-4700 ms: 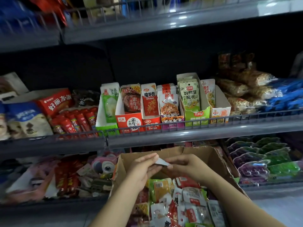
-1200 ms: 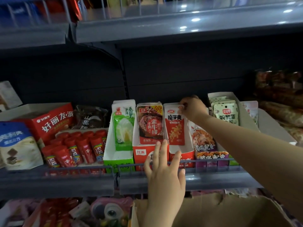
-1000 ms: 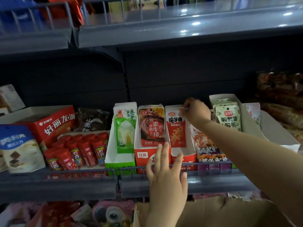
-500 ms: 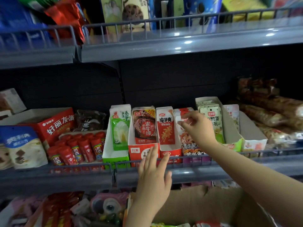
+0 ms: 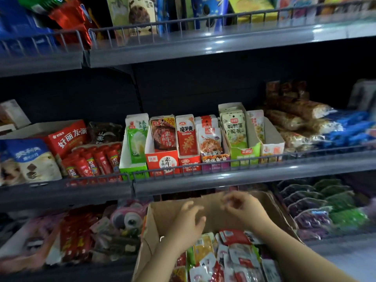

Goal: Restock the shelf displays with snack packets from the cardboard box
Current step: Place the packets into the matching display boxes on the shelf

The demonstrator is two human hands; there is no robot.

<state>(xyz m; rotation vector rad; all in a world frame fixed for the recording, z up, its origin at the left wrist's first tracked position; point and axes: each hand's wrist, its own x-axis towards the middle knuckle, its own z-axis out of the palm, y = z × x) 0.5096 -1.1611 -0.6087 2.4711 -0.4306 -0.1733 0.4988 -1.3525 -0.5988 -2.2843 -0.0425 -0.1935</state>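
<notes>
Shelf (image 5: 223,178); both hands empty over box (image 5: 215,210).

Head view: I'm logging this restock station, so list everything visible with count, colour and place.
Cardboard box: one, brown, bottom centre, open.
Loose snack packets: many, red, white and yellow, inside the box.
Display cartons: six, green, red, purple and white, middle shelf centre, packets upright.
Red tubes: a cluster, middle shelf left.
Blue-white bag: one, far left.
Clear-wrapped snacks: a pile, brownish, middle shelf right.
Purple and green packs: several, lower shelf right.
Left hand: over the box, empty.
Right hand: over the box, blurred.
</notes>
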